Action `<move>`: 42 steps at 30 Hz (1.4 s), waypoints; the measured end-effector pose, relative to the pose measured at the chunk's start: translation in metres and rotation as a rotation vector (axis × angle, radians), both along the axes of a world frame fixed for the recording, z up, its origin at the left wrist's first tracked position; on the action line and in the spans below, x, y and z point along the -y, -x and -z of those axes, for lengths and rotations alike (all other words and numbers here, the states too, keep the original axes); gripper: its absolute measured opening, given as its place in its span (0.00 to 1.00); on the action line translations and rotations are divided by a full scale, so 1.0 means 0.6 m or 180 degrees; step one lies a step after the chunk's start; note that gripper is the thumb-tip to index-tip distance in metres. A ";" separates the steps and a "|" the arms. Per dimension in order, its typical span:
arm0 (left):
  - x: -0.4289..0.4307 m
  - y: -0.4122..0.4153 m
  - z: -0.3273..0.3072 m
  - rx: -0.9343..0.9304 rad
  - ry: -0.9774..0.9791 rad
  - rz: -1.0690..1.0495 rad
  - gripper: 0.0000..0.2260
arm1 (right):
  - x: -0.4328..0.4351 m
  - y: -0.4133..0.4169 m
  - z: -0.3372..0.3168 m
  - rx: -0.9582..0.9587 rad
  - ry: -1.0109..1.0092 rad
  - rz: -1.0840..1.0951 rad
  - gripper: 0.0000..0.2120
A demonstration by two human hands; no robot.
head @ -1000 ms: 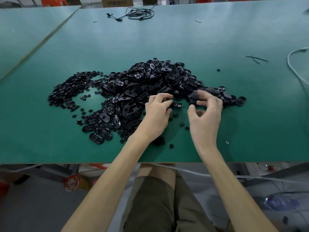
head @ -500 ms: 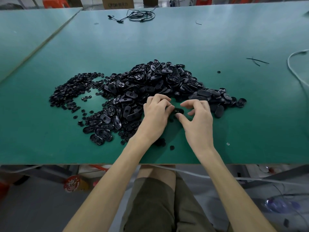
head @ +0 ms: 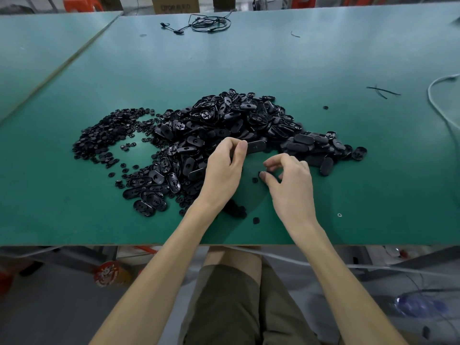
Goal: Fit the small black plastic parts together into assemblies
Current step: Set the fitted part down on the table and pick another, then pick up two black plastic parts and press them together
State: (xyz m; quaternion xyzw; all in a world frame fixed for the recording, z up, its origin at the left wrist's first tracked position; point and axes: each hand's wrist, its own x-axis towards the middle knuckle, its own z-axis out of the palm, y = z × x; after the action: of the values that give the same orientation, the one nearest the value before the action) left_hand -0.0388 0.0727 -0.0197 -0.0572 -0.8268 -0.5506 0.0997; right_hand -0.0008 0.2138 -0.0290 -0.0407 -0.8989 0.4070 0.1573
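Black flat oval part [head: 257, 146] pinched in left hand [head: 221, 170]; right hand [head: 291, 185] curled nearby, hold unclear.

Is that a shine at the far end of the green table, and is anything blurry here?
Head view: yes, pale glare washes the green table at its far end, near the black cable. Head view: faint, soft shadows lie under the left hand and right hand. Head view: the pile of black parts is sharp; the floor below is blurred, worst at bottom right.
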 end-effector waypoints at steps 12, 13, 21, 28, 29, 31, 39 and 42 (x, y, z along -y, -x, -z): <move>0.000 -0.004 0.000 0.0104 0.0015 0.0253 0.11 | -0.006 -0.007 -0.015 -0.0227 0.1322 0.0075 0.12; 0.000 -0.004 0.000 0.0115 0.0005 0.0244 0.11 | -0.007 -0.007 -0.015 -0.0250 0.1386 0.0087 0.11; -0.001 -0.012 -0.003 0.0067 -0.0389 0.0267 0.06 | -0.011 -0.006 -0.012 -0.0317 0.1490 0.0015 0.07; 0.000 -0.014 -0.006 0.0039 -0.0474 0.0167 0.07 | -0.013 -0.004 -0.008 -0.0265 0.1641 -0.0049 0.09; 0.001 -0.013 -0.006 0.0042 -0.0493 0.0148 0.07 | -0.013 -0.003 -0.008 -0.0262 0.1655 -0.0053 0.09; 0.001 -0.011 -0.005 0.0046 -0.0541 0.0174 0.07 | -0.012 -0.004 -0.008 -0.0262 0.1695 -0.0054 0.07; 0.003 -0.008 -0.006 -0.0191 -0.0574 0.0418 0.05 | -0.014 -0.006 -0.010 -0.0319 0.1703 -0.0182 0.10; 0.003 -0.010 -0.006 -0.0186 -0.0713 0.0468 0.04 | -0.012 -0.007 -0.013 -0.0367 0.1686 -0.0191 0.12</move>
State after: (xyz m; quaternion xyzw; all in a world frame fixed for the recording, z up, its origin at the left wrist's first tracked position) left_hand -0.0327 0.0710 -0.0161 -0.1221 -0.7504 -0.6434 0.0890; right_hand 0.0034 0.2213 -0.0210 -0.0306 -0.7514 0.6340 0.1800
